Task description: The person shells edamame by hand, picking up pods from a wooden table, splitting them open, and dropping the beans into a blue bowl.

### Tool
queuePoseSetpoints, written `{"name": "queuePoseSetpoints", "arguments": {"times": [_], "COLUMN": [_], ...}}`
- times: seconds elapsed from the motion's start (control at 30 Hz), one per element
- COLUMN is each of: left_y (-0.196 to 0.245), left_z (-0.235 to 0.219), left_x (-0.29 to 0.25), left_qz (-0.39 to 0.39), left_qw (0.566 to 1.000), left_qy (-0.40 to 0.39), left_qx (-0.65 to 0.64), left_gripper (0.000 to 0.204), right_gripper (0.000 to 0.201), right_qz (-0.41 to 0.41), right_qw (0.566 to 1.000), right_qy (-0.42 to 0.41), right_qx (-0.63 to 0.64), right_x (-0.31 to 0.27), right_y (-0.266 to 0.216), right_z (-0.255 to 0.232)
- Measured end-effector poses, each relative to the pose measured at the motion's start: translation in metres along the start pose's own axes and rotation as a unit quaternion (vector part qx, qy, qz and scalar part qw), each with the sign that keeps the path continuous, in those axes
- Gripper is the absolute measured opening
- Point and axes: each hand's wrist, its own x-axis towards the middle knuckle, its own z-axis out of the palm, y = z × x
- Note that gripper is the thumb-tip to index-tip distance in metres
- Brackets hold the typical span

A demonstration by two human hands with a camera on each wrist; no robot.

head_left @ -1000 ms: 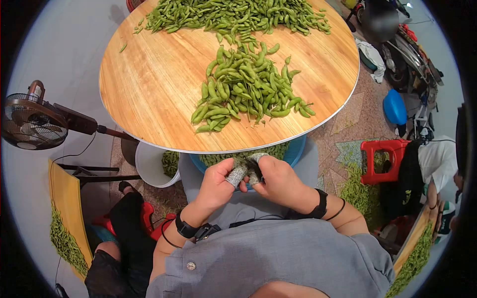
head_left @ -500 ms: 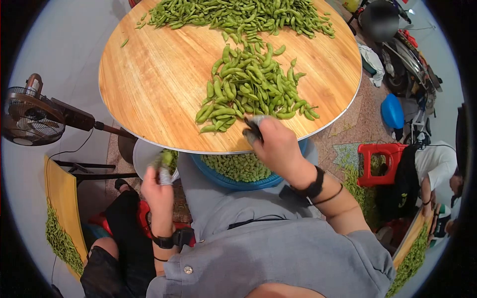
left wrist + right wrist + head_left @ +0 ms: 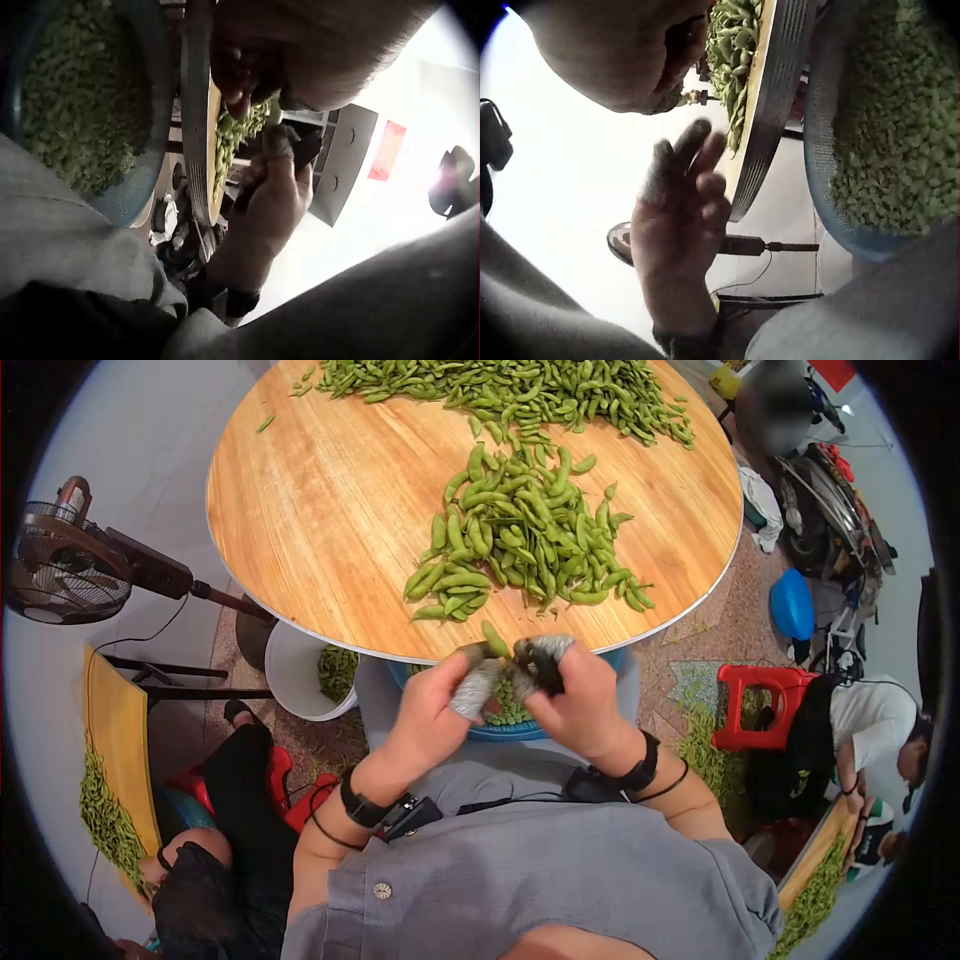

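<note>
Both hands meet at the near edge of the round wooden table [image 3: 310, 550]. A green soybean pod [image 3: 493, 639] stands up between their fingertips. The left hand [image 3: 437, 698] has grey wrapping on its fingers and pinches the pod at the thumb side. The right hand [image 3: 583, 695], wrapped in grey and black at the fingers, grips at the pod's lower end, which the fingers partly hide. Below the hands, a blue basin [image 3: 819, 172] of shelled beans [image 3: 900, 142] rests at the lap. A heap of soybean pods [image 3: 530, 530] lies just beyond the hands.
More pods [image 3: 520, 390] cover the table's far side. A white bucket [image 3: 290, 685] with green shells stands on the left, near a fan [image 3: 75, 565]. To the right are a red stool [image 3: 735, 710], a blue tub [image 3: 792, 605] and a motorbike [image 3: 830, 510]. Other people sit at both sides.
The hands were together, then parted: the left went over the white bucket with something green while the right reached to the pod heap. Now they are together again with a pod between them.
</note>
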Motion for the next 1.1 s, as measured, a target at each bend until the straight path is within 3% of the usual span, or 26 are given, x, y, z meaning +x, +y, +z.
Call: {"name": "queuePoseSetpoints", "arguments": {"times": [0.03, 0.1, 0.3, 0.37, 0.47, 0.6, 0.67, 0.7, 0.77, 0.9, 0.97, 1.0, 1.03, 1.07, 1.1], "left_y": [-0.003, -0.005, -0.003, -0.004, -0.002, -0.002, -0.005, -0.007, -0.014, -0.022, -0.020, -0.014, -0.005, 0.001, -0.002], "left_z": [0.004, 0.011, 0.017, 0.017, 0.018, 0.018, 0.019, 0.019, 0.017, 0.014, 0.011, 0.009, 0.005, 0.002, -0.001], "left_x": [0.005, 0.009, 0.010, 0.010, 0.009, 0.011, 0.012, 0.013, 0.014, 0.011, 0.012, 0.009, 0.006, 0.004, 0.005], "left_qz": [-0.017, -0.014, -0.033, -0.016, -0.022, -0.046, 0.043, 0.042, 0.244, 0.255, 0.267, 0.266, 0.085, -0.102, -0.103], "left_qw": [0.998, 0.998, 0.997, 0.997, 0.998, 0.998, 0.989, 0.989, 0.898, 0.873, 0.884, 0.884, 0.979, 0.989, 0.989], "left_qy": [-0.046, -0.035, 0.010, -0.009, -0.007, -0.013, 0.010, 0.007, 0.028, 0.009, 0.009, 0.010, -0.046, -0.098, -0.097], "left_qx": [-0.036, -0.053, -0.068, -0.080, -0.054, -0.041, 0.141, 0.141, 0.365, 0.417, 0.384, 0.384, 0.181, -0.036, -0.035], "left_gripper": [0.017, 0.017, 0.015, 0.013, 0.011, 0.011, 0.012, 0.012, 0.015, 0.017, 0.012, 0.012, 0.009, 0.009, 0.009], "right_gripper": [0.027, 0.029, 0.029, 0.033, 0.041, 0.036, 0.037, 0.037, 0.039, 0.041, 0.041, 0.041, 0.041, 0.041, 0.041], "right_qz": [-0.047, -0.051, 0.064, 0.117, 0.147, 0.150, 0.238, 0.240, 0.217, 0.221, 0.336, 0.337, 0.371, 0.400, 0.399], "right_qw": [0.999, 0.999, 0.982, 0.953, 0.935, 0.924, 0.890, 0.890, 0.892, 0.881, 0.762, 0.761, 0.704, 0.641, 0.640], "right_qy": [0.001, 0.009, -0.050, -0.160, -0.209, -0.174, -0.239, -0.237, -0.235, -0.240, -0.302, -0.303, -0.309, -0.311, -0.312], "right_qx": [-0.017, -0.015, 0.171, 0.230, 0.244, 0.305, 0.307, 0.308, 0.320, 0.341, 0.464, 0.464, 0.522, 0.576, 0.577], "right_x": [-0.005, -0.010, -0.011, -0.010, -0.008, -0.009, -0.006, -0.006, -0.006, -0.004, -0.005, -0.004, -0.002, 0.000, -0.001], "right_y": [0.001, 0.003, 0.010, 0.014, 0.016, 0.016, 0.014, 0.015, 0.017, 0.018, 0.024, 0.020, 0.014, 0.010, 0.012], "right_z": [0.000, -0.002, -0.012, -0.016, -0.019, -0.018, -0.025, -0.026, -0.025, -0.025, -0.024, -0.027, -0.032, -0.035, -0.035]}}
